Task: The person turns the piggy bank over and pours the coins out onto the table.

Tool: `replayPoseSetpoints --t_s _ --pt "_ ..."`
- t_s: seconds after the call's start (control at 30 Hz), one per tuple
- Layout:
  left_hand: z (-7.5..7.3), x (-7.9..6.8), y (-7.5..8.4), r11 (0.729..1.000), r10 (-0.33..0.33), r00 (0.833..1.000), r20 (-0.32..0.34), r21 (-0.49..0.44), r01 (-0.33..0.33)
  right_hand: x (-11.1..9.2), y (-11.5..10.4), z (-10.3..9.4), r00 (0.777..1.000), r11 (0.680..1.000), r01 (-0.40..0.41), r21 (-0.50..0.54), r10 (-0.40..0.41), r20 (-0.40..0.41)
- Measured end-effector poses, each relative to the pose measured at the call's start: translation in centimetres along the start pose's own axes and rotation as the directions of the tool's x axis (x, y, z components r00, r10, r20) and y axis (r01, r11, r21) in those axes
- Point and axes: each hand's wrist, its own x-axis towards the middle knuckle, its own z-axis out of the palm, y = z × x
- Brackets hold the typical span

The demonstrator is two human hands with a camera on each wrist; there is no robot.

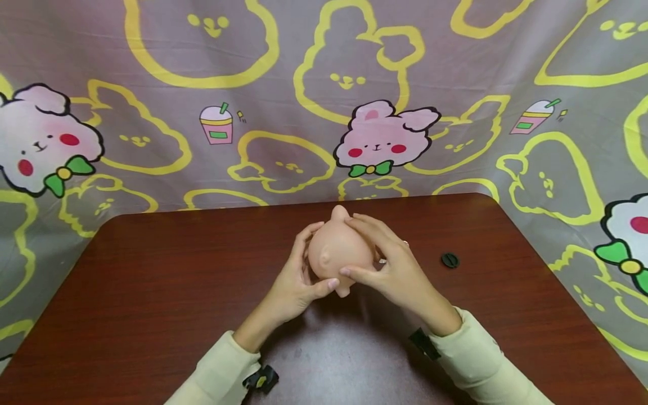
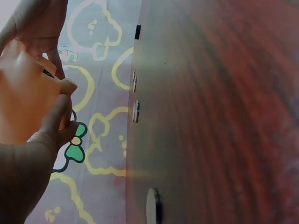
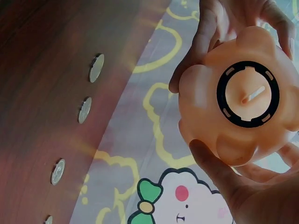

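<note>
Both hands hold a peach-coloured piggy bank [image 1: 341, 242] up over the table. My left hand [image 1: 298, 284] grips one side, its thumb near the bottom. On the other side my right hand [image 1: 400, 270] curls its fingers round the bank, thumb across its near side. In the right wrist view the underside shows a round opening with a black ring [image 3: 220, 93], and a bright coin slot [image 3: 257, 93] shows through it. A round black plug [image 1: 450, 260] lies on the table right of my right hand.
Several coins [image 3: 96, 68] are spread on the table beneath the bank; in the left wrist view one coin [image 2: 135, 111] lies near others. The dark red wooden table [image 1: 177, 292] ends at a patterned curtain [image 1: 283, 112] behind.
</note>
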Motion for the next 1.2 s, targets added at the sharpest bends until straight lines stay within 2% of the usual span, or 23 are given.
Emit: replayPoseSetpoints --t_s 0.17,0.3,0.4,0.5,0.53,0.63,0.7,0.73,0.77,0.8,0.87,0.9,0.93,0.97,1.0,1.03,1.07,1.1,1.17,1.2 --pt "-0.1 0.1 0.7 0.998 0.006 1.0 -0.028 0.058 -0.004 -0.1 0.1 -0.2 1.0 0.999 0.019 0.046 -0.018 -0.003" --pt "-0.2 0.2 1.3 0.996 0.02 0.999 -0.048 0.092 -0.015 -0.2 0.2 -0.3 1.0 0.991 0.009 0.137 -0.012 0.022" --pt "-0.2 0.2 1.7 0.995 0.038 0.998 -0.048 0.097 -0.033 -0.3 0.2 -0.3 0.997 0.963 -0.044 0.267 0.023 0.078" --pt "-0.4 0.4 2.0 0.987 0.065 0.997 -0.046 0.148 -0.058 -0.4 0.3 -0.3 0.987 0.913 -0.127 0.387 0.078 0.141" --pt "-0.4 0.5 2.1 0.981 0.072 0.996 -0.05 0.185 -0.062 -0.5 0.4 -0.3 0.983 0.898 -0.154 0.411 0.097 0.158" --pt "-0.4 0.7 2.8 0.945 0.101 0.994 -0.051 0.317 -0.08 -0.6 0.7 -0.5 0.974 0.89 -0.197 0.412 0.129 0.188" --pt "-0.3 0.9 3.5 0.895 0.125 0.991 -0.039 0.435 -0.096 -0.6 0.9 -0.6 0.969 0.889 -0.211 0.407 0.135 0.207" --pt "-0.1 0.9 3.9 0.852 0.136 0.99 -0.029 0.514 -0.102 -0.6 1.1 -0.6 0.966 0.887 -0.218 0.408 0.136 0.219" --pt "0.1 1.0 4.4 0.797 0.151 0.989 -0.008 0.593 -0.116 -0.6 1.3 -0.7 0.962 0.882 -0.228 0.413 0.14 0.234" --pt "0.3 1.1 4.9 0.725 0.164 0.986 0.016 0.676 -0.132 -0.6 1.5 -0.6 0.958 0.873 -0.241 0.424 0.142 0.25" --pt "0.9 1.3 5.8 0.551 0.19 0.979 0.075 0.817 -0.17 -0.7 1.8 -0.5 0.946 0.853 -0.274 0.444 0.158 0.282" --pt "1.2 1.4 6.2 0.463 0.198 0.975 0.102 0.867 -0.184 -0.8 2.0 -0.5 0.941 0.845 -0.291 0.449 0.168 0.294" --pt "1.4 1.5 6.5 0.386 0.199 0.972 0.125 0.901 -0.195 -0.8 2.2 -0.4 0.937 0.841 -0.302 0.449 0.175 0.303" --pt "1.7 1.6 6.7 0.329 0.2 0.969 0.145 0.922 -0.206 -0.9 2.4 -0.3 0.934 0.838 -0.31 0.449 0.181 0.308" --pt "1.9 1.6 6.9 0.294 0.197 0.968 0.157 0.932 -0.21 -1.0 2.5 -0.2 0.934 0.838 -0.313 0.448 0.184 0.307" --pt "2.0 1.7 7.0 0.274 0.192 0.968 0.16 0.939 -0.209 -1.0 2.6 -0.1 0.933 0.838 -0.315 0.447 0.188 0.306" --pt "2.1 1.7 7.0 0.27 0.187 0.97 0.157 0.941 -0.204 -1.1 2.6 -0.1 0.935 0.839 -0.313 0.445 0.189 0.301" --pt "2.1 1.7 7.0 0.278 0.183 0.972 0.15 0.94 -0.197 -1.1 2.7 0.0 0.937 0.84 -0.309 0.446 0.187 0.296" --pt "2.1 1.6 6.9 0.324 0.174 0.977 0.125 0.929 -0.176 -1.2 2.8 0.0 0.942 0.843 -0.297 0.449 0.18 0.284" --pt "2.0 1.6 6.8 0.359 0.169 0.98 0.108 0.919 -0.163 -1.2 2.8 0.0 0.945 0.848 -0.287 0.445 0.176 0.274"
